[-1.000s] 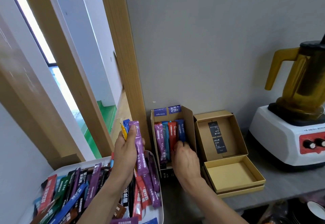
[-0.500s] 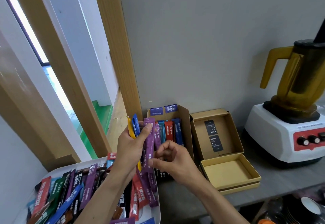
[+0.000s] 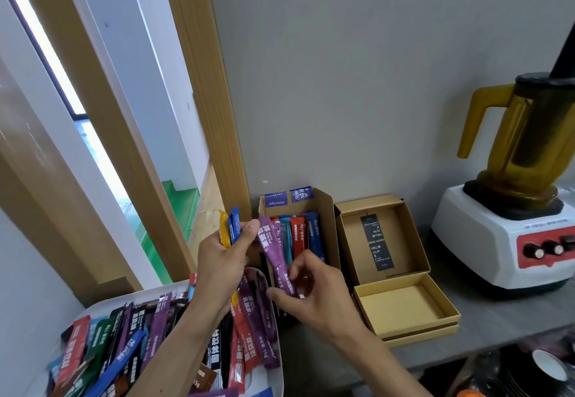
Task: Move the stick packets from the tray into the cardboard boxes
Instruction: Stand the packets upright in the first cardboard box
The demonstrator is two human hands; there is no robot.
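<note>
A white tray at the lower left holds several coloured stick packets. My left hand hovers above the tray's far corner and grips a yellow and a blue packet. My right hand pinches the lower end of a purple packet, whose top leans against my left thumb. Behind it stands an open cardboard box with several packets upright inside. A second open cardboard box with an empty tan inner tray sits to its right.
A blender with an amber jug on a white and red base stands at the right on the grey shelf. A grey wall rises behind the boxes, with a wooden frame on the left. Dishes lie below the shelf edge.
My right hand left the packets in the box, came over to my left hand and took hold of the purple packet, drawing it out of the bundle toward the box.
</note>
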